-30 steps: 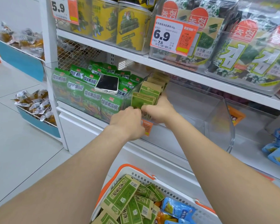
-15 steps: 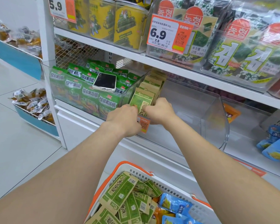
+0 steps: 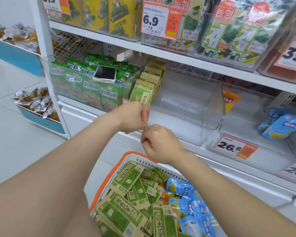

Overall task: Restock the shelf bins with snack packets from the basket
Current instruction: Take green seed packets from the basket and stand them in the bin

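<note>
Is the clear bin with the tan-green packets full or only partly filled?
Partly filled. The packets stand in one row at the left of the clear bin; the rest is bare.

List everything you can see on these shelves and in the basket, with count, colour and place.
basket: one, white with orange rim, bottom centre
kraft-green seed packets: many, loose in basket; a row stands in the clear middle bin
blue packets: several, basket right; more in right bin
green veggie-crisp bags: many, left bin
phone: one, white-edged, on those bags
seaweed packs: several, top shelf
left hand: curled, empty, below bin front
right hand: curled, empty, above basket
</note>
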`<state>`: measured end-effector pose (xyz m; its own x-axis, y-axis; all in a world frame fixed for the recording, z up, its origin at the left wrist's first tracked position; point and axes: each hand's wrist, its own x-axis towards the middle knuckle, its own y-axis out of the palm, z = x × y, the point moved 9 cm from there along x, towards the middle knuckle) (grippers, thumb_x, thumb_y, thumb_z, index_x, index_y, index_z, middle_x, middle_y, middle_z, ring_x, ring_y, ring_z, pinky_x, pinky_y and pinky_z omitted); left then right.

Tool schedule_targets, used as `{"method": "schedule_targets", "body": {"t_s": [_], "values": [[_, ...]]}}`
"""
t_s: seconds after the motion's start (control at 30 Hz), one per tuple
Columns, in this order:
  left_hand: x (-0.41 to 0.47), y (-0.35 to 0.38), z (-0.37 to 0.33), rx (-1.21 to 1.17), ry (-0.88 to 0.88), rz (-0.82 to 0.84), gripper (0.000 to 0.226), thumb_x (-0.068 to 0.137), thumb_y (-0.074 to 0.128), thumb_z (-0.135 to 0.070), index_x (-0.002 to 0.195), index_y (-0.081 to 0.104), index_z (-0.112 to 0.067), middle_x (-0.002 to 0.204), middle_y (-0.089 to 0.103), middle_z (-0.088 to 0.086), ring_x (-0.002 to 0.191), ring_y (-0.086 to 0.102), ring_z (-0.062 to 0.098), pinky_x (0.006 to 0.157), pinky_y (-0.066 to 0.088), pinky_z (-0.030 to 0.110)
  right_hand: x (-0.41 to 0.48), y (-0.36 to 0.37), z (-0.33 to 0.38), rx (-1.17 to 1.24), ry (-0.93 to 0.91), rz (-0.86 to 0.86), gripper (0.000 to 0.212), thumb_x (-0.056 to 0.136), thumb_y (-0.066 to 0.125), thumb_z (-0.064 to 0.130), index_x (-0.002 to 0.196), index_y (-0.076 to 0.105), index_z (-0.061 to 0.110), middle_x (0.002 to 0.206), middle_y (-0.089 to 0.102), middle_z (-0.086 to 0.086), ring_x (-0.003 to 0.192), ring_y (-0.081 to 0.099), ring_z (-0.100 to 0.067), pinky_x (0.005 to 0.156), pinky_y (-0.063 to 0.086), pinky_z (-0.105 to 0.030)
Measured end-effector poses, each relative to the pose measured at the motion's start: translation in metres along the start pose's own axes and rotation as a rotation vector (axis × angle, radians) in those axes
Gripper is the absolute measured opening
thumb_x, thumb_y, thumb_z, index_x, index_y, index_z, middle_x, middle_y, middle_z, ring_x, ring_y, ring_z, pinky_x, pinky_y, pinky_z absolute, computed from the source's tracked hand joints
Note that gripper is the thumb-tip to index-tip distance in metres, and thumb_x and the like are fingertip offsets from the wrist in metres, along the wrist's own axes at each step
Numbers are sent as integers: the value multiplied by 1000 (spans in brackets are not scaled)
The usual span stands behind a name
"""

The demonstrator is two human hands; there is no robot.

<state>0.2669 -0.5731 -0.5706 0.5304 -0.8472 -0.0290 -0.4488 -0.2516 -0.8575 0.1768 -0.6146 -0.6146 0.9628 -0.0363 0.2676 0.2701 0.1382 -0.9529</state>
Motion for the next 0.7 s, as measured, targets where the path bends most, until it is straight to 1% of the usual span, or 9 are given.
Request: {"method": "schedule_targets", "body": {"t_s": [0.03,0.07,0.13,0.2,0.3,0.4,0.47,0.57,0.7], "values": [[-6,19,2,29,-33,155,5,90,69,-18,94,71,-17,76,69,-1,58,67,16,47,51,24,-8,17,1,1,22,129,30,79,43,25,87,71,21,92,71,-1,88,65,-30,72,56,-43],[-14,36,5,53,-80,301,10,93,68,-21,101,70,-16,82,72,3,59,71,17,51,57,28,-17,33,2,-2,29,233,30,80,43,25,91,71,23,96,72,0,90,66,-30,73,57,-44],[-30,63,13,121,-183,532,21,99,65,-29,116,67,-16,97,75,5,72,77,19,71,66,37,-36,59,7,-8,46,391,29,85,45,24,99,70,25,102,72,-1,94,66,-30,76,58,-44],[-42,77,18,233,-233,670,28,102,61,-34,125,63,-19,107,75,2,82,79,19,87,64,44,-56,81,13,5,72,517,30,91,47,24,112,68,26,109,70,-5,100,65,-30,80,56,-43],[-44,82,16,328,-207,689,33,103,59,-37,131,62,-19,109,73,-3,87,79,16,91,63,44,-84,112,30,88,57,640,34,99,56,39,128,61,22,115,67,-4,107,62,-26,85,54,-40],[-39,81,8,300,-155,643,33,102,61,-35,132,64,-20,109,73,-3,88,78,15,92,62,44,-106,140,50,194,47,727,60,92,64,60,139,48,26,123,63,-1,108,60,-22,89,55,-44],[-38,82,3,267,-134,639,33,102,61,-35,132,64,-21,112,73,-2,88,78,16,93,62,44,-114,154,63,212,25,770,65,88,63,69,138,43,32,124,57,-2,108,60,-24,89,56,-48],[-36,85,2,256,-142,667,34,104,60,-35,135,62,-21,115,72,1,91,78,18,95,61,44,-119,162,77,124,-8,809,76,82,59,83,134,44,30,120,49,-2,104,55,-26,85,56,-49],[-31,86,1,265,-143,663,36,104,59,-37,137,60,-22,114,72,0,92,78,18,96,60,44,-113,163,84,-56,-14,779,100,74,58,90,141,41,18,125,52,-9,106,55,-30,84,56,-50]]}}
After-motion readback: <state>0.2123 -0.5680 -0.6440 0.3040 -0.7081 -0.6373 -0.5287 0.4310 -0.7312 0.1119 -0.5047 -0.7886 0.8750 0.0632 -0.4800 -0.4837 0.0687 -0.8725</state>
